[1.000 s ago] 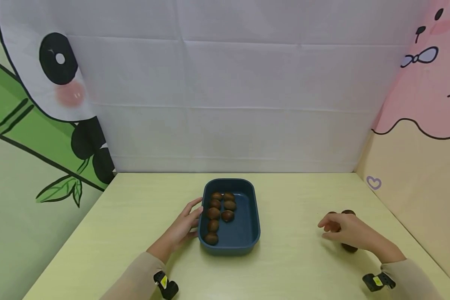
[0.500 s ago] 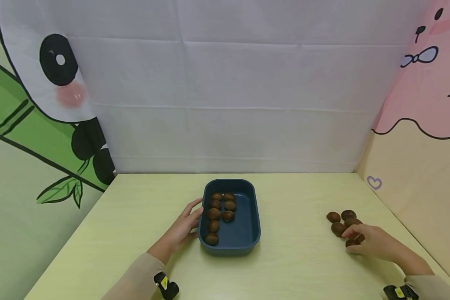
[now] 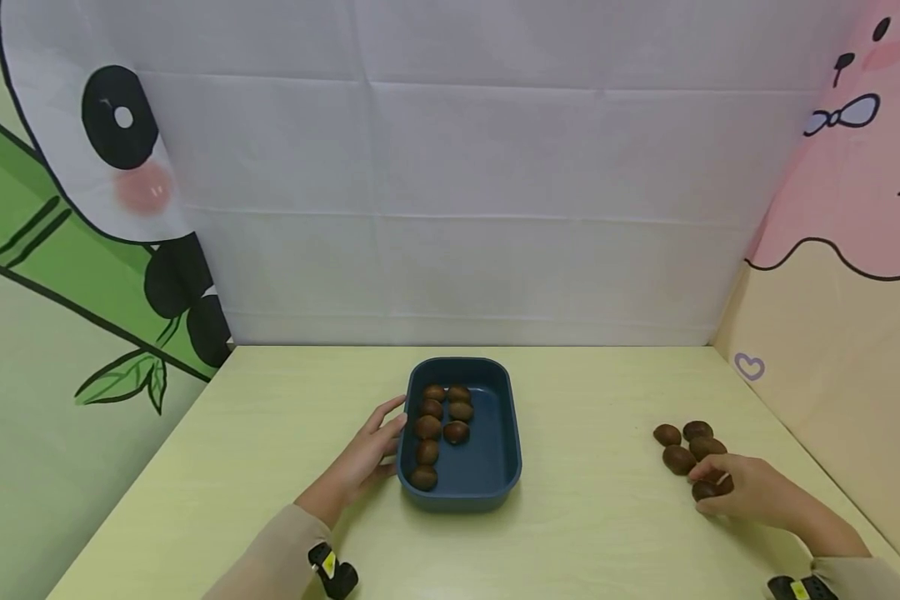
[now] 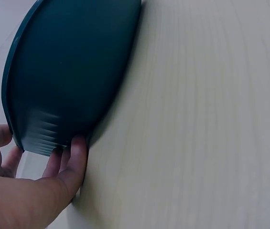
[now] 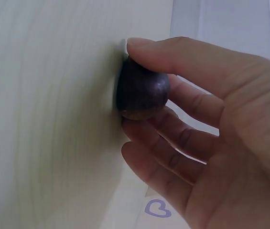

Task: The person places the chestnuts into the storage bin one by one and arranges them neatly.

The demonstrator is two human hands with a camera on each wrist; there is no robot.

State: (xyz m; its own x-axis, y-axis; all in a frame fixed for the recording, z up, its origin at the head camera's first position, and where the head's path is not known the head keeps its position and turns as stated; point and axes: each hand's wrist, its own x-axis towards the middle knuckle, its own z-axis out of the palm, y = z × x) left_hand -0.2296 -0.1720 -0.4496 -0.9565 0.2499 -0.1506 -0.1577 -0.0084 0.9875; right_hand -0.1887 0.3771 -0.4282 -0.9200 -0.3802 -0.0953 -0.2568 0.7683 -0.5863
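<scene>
A dark blue rectangular box (image 3: pixel 491 454) stands on the table with several brown chestnuts (image 3: pixel 427 428) in it, lined up along its left side and beside that at the back. My left hand (image 3: pixel 365 458) rests its spread fingers against the box's left wall; the left wrist view has the fingertips (image 4: pixel 79 143) touching its outside. At the right, my right hand (image 3: pixel 753 493) is low over a small group of chestnuts (image 3: pixel 678 459). Seen from the right wrist, the thumb and fingers pinch one chestnut (image 5: pixel 143 90) close to the table surface.
The pale wood-grain table (image 3: pixel 585 517) reaches back to a white cloth (image 3: pixel 465 200). Printed panels stand on both sides, a green one (image 3: pixel 60 350) at left and a pink and cream one (image 3: pixel 840 333) at right.
My right hand has moved right and toward me, from above the group to the chestnuts at its near side, uncovering those behind. My left hand and the box have stayed put.
</scene>
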